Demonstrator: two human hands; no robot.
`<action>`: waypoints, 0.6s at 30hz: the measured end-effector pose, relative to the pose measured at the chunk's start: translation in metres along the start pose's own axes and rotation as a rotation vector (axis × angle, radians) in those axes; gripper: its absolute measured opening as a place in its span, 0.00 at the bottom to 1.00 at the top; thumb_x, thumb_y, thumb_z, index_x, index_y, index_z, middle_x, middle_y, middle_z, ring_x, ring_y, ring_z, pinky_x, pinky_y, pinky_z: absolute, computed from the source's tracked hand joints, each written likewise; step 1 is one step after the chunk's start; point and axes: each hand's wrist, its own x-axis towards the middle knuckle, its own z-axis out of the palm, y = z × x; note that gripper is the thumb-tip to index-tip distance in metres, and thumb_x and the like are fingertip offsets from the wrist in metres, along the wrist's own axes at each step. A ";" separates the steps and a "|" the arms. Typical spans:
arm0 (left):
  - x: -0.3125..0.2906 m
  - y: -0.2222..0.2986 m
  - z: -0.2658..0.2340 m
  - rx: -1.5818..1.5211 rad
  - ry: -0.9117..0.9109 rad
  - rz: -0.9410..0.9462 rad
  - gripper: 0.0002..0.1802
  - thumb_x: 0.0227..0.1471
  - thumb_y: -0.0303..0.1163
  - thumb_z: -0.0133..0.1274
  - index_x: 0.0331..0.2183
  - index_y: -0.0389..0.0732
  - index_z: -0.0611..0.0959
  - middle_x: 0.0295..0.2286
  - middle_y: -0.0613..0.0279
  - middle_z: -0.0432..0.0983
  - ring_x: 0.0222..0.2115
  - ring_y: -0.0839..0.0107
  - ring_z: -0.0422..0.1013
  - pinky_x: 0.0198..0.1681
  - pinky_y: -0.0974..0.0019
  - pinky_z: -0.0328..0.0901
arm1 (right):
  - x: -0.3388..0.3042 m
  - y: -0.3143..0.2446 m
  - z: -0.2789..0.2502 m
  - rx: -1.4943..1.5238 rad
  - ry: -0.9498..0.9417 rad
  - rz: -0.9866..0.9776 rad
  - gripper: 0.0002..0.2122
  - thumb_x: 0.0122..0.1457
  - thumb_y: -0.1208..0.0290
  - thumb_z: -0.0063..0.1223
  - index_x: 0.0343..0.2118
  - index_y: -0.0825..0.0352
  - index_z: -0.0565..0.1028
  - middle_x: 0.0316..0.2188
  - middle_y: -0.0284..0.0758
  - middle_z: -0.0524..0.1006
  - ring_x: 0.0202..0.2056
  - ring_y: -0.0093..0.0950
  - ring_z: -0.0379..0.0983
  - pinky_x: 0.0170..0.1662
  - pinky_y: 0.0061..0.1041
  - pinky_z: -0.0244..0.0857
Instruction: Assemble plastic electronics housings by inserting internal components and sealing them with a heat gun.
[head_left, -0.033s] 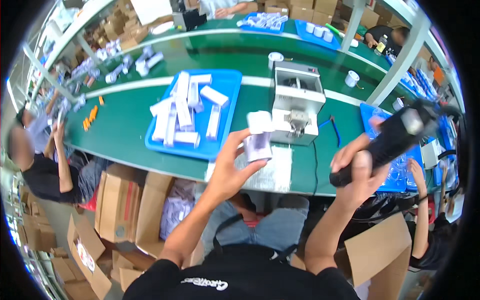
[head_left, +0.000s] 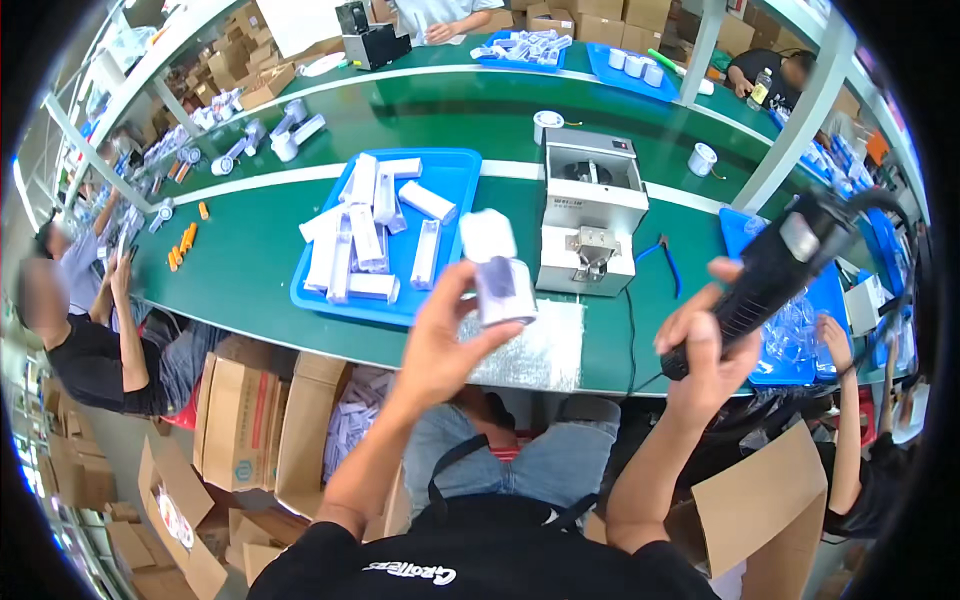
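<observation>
My left hand point(head_left: 437, 345) is closed around a small part with a white rounded top and a clear, purplish body point(head_left: 503, 290), held above the table's front edge between thumb and fingers. My right hand point(head_left: 708, 350) grips a thick black corded power tool point(head_left: 775, 270), tilted with its cord end up and to the right; its exact kind is unclear. Below the left hand lies a silvery flat sheet point(head_left: 545, 345). A blue tray point(head_left: 462, 215) piled with white and clear oblong pieces point(head_left: 365, 235) stands left of the held part.
A grey and white machine point(head_left: 592, 205) stands mid-table, with blue-handled pliers point(head_left: 662, 265) beside it. At right, another person's hand point(head_left: 832, 340) reaches by a blue tray point(head_left: 775, 372) of clear pieces. Open cartons point(head_left: 760, 490) flank my legs. Another person sits at left near orange pieces point(head_left: 187, 240).
My left hand has shifted slightly left and down with the part, which now leans more to the left. The black tool has moved slightly left and looks sharper.
</observation>
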 end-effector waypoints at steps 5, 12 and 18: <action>0.107 0.040 -0.028 0.075 -0.087 0.114 0.36 0.55 0.31 0.72 0.61 0.36 0.75 0.46 0.57 0.81 0.50 0.68 0.78 0.57 0.60 0.71 | -0.054 0.068 -0.023 -0.221 0.427 0.169 0.15 0.70 0.79 0.49 0.58 0.77 0.68 0.33 0.34 0.74 0.32 0.21 0.71 0.41 0.22 0.66; 0.324 -0.066 -0.112 0.456 -0.107 -0.157 0.36 0.60 0.52 0.66 0.60 0.39 0.77 0.45 0.59 0.82 0.46 0.70 0.77 0.54 0.61 0.70 | -0.064 0.089 -0.016 -0.562 0.294 0.159 0.14 0.73 0.79 0.47 0.57 0.79 0.68 0.35 0.39 0.75 0.38 0.26 0.72 0.47 0.27 0.67; 0.396 -0.141 -0.143 0.624 -0.297 -0.470 0.35 0.60 0.65 0.59 0.51 0.44 0.87 0.41 0.59 0.85 0.45 0.66 0.79 0.52 0.58 0.73 | -0.071 0.096 -0.011 -0.713 0.311 0.153 0.08 0.74 0.77 0.44 0.46 0.77 0.72 0.33 0.40 0.77 0.33 0.27 0.71 0.41 0.27 0.66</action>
